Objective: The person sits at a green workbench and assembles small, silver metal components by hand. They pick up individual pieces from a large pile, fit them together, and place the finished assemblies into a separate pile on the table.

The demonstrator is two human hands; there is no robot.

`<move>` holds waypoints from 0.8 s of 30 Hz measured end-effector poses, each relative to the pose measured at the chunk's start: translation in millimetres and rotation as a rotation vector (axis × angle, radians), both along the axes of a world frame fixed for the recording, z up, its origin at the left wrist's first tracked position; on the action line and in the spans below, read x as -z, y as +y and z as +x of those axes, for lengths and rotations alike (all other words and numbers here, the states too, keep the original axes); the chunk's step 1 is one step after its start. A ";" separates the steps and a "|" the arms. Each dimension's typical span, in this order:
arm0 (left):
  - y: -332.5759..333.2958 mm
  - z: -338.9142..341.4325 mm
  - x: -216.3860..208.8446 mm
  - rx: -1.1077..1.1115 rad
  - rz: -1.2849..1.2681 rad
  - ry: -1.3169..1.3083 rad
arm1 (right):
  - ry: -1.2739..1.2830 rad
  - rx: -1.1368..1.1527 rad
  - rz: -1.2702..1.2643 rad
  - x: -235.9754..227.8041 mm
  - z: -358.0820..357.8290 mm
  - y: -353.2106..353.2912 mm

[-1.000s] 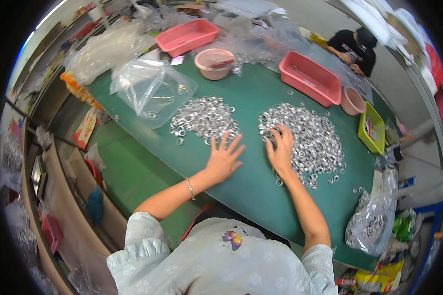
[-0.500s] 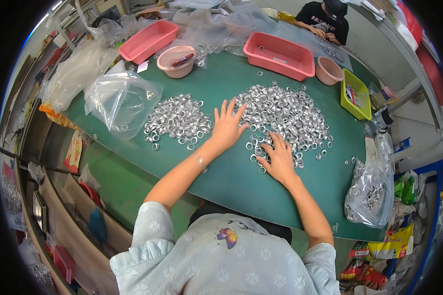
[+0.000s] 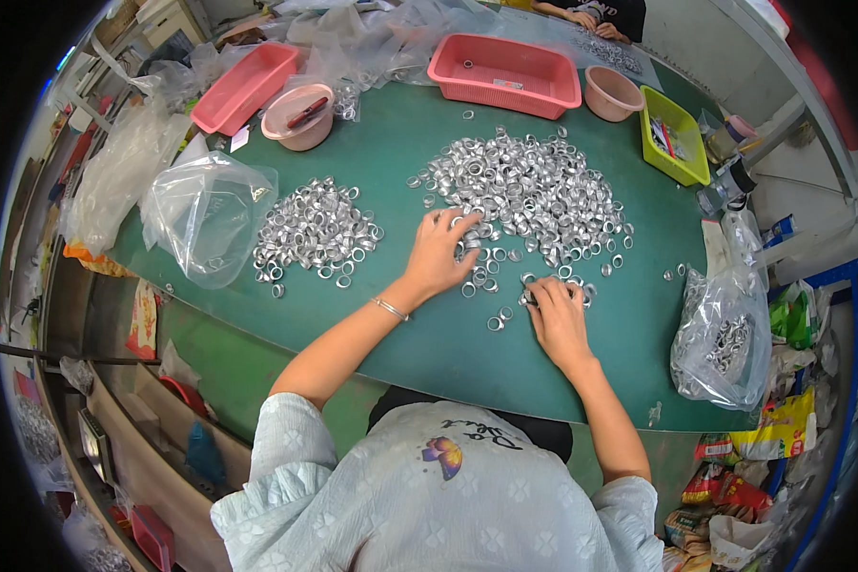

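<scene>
A large heap of silvery metal rings (image 3: 534,191) lies on the green table in front of me. My left hand (image 3: 437,253) is at its near left edge, fingers bent round a few rings with the thumb apart from the index finger. Nearer to me, my right hand (image 3: 560,319) presses its curled fingertips together on a few rings at the heap's front edge; the palm hides part of what they hold. A couple of loose rings (image 3: 498,321) lie between the hands. Left of my left hand is a smaller pile of rings (image 3: 315,229).
A clear plastic bag (image 3: 210,219) lies on the left. Pink trays (image 3: 505,98), round tubs (image 3: 612,92) and a lime-green basket (image 3: 675,162) line the far side. On the right sits a bag of rings (image 3: 720,348). A co-worker's hands (image 3: 596,24) are at the far end.
My left hand's spread fingers have bent round rings at the heap's edge. My right hand has curled and drawn toward me, with rings under its fingertips. The whole view has shifted slightly.
</scene>
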State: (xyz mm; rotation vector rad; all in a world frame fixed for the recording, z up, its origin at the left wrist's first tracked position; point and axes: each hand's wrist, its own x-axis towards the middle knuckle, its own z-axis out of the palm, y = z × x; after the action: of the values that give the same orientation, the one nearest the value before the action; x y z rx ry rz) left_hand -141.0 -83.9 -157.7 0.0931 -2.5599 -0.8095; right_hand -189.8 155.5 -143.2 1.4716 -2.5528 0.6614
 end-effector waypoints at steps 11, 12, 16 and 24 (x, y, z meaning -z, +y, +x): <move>67.3 43.1 -8.3 0.153 -0.114 -0.076 | -0.075 -0.011 -0.106 -12.0 3.4 6.7; 70.3 45.5 -10.1 0.168 -0.143 -0.085 | -0.083 0.005 -0.142 -14.0 3.9 5.8; 76.3 50.7 -21.3 0.166 -0.168 -0.112 | -0.367 0.172 -0.389 -23.1 11.1 5.5; 94.8 63.8 -51.8 0.245 0.635 0.008 | -1.740 0.019 -1.051 -27.2 35.6 13.9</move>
State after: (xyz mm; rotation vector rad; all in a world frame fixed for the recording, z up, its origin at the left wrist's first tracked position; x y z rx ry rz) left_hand -77.3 10.9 -105.9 -0.0307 -2.2351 -1.6846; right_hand -154.2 169.4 -115.9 0.2647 -1.6569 3.5119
